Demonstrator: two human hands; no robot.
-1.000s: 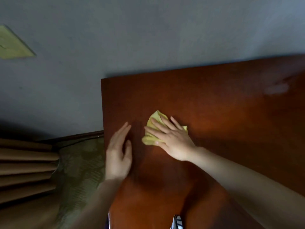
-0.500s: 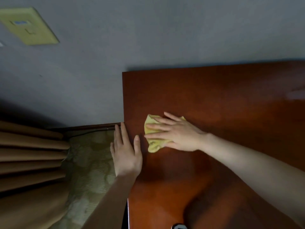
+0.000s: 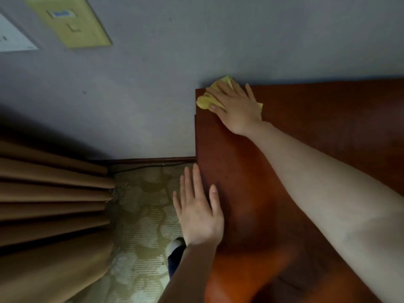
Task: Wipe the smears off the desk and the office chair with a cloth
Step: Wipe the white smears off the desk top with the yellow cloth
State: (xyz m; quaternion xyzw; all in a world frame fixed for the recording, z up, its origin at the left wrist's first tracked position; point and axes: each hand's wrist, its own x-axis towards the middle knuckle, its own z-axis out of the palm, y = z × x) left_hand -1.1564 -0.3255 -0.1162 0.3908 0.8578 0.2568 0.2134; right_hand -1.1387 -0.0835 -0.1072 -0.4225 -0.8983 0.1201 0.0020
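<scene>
My right hand (image 3: 237,108) lies flat on the yellow cloth (image 3: 204,102), with the fingers spread and almost straight, and it presses the cloth down on the tabletop (image 3: 328,132). The cloth is crumpled and sits at the far left corner of the tabletop, just beside the grey wall (image 3: 153,95). One part of it comes out under my fingertips toward the wall, another part shows at the left edge near my thumb, and a small tip shows on the other side of the hand.

My left hand (image 3: 199,213) is open and holds nothing. It is at the left edge of the tabletop, nearer to me and well apart from the cloth. Its thumb is over the red-brown wood, and the other fingers, straight and close together, reach past the edge above the patterned carpet (image 3: 142,215).

Brown curtain (image 3: 50,204) folds hang at the left, down to the carpet. A dark baseboard (image 3: 153,160) runs along the bottom of the wall. A yellowish wall plate (image 3: 67,20) is fixed high on the wall.
</scene>
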